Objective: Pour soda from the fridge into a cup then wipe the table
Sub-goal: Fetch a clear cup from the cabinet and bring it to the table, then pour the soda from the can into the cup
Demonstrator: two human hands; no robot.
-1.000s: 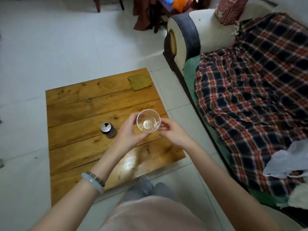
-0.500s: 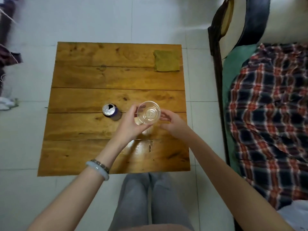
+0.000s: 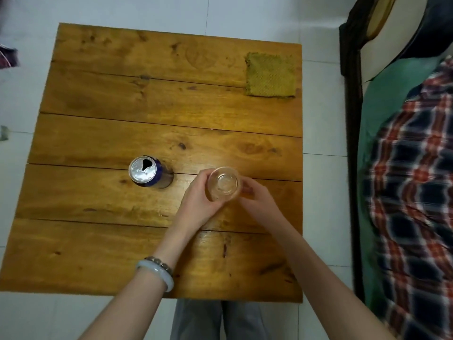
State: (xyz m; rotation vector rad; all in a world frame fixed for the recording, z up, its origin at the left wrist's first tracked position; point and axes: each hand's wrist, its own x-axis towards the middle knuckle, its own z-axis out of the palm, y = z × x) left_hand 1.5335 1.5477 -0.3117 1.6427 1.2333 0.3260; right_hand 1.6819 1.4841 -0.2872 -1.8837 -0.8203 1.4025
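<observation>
A clear plastic cup (image 3: 224, 184) stands upright near the right middle of the low wooden table (image 3: 98, 241), and I look straight down into it. My left hand (image 3: 196, 204) wraps its left side and my right hand (image 3: 257, 196) touches its right side. An opened soda can (image 3: 147, 171) with a dark blue body stands on the table just left of the cup, apart from my hands. A folded yellow-green cloth (image 3: 270, 74) lies at the table's far right corner.
A sofa (image 3: 416, 168) covered with a plaid blanket runs along the right, a narrow strip of tiled floor (image 3: 323, 168) between it and the table. My legs (image 3: 220, 320) are at the table's near edge.
The view has swung down over the table. Both hands have lowered the cup from mid-air to the tabletop beside the can.
</observation>
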